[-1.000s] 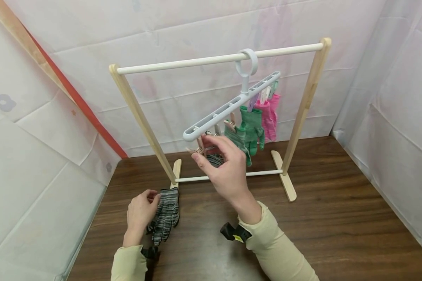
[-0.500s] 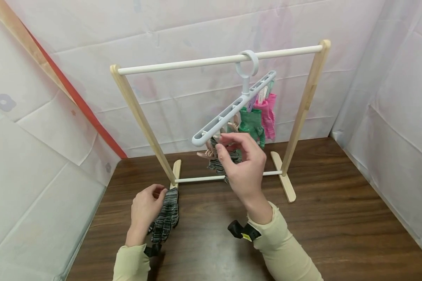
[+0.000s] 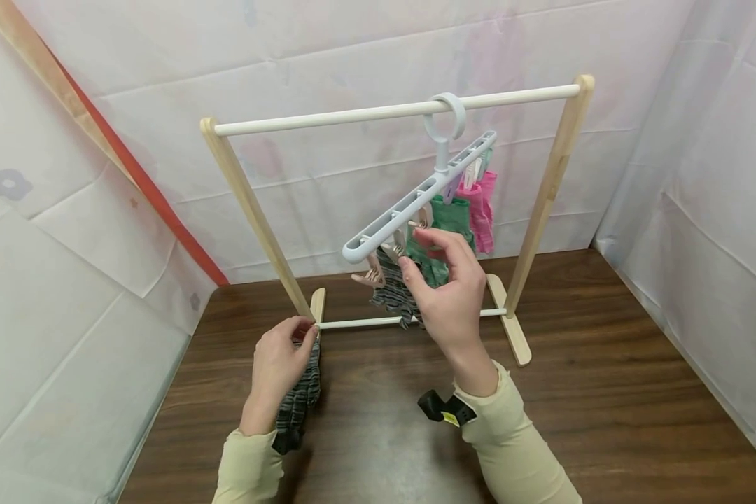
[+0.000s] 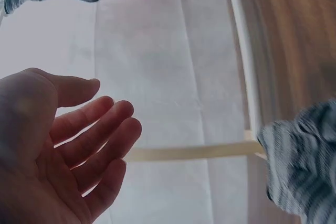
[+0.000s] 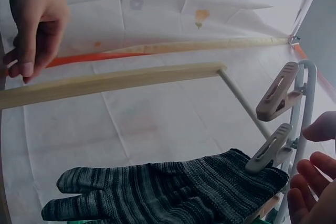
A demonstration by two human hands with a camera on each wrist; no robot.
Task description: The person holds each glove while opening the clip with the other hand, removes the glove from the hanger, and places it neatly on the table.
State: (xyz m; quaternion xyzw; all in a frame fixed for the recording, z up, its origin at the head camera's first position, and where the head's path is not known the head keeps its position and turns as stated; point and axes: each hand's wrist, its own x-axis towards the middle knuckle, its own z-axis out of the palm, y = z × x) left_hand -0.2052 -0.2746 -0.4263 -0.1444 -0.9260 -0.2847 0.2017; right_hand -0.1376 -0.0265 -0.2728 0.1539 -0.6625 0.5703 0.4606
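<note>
And the loose striped glove (image 3: 302,395) lies toward the bench's (image 3: 365,420) left edge, long axis running near to far, just beneath the nearer left hand (image 3: 280,360), thumb and fingers apart; right hand (image 3: 450,294), fingers also parted, hovers beside the hanger (image 3: 441,173)

Under the hanger (image 3: 442,169), the right hand (image 3: 453,297) is hiding part of the green gloves (image 3: 452,215). Lower left of the hanger, the left hand (image 3: 280,360) is covering part of a striped glove (image 3: 301,397).
</note>
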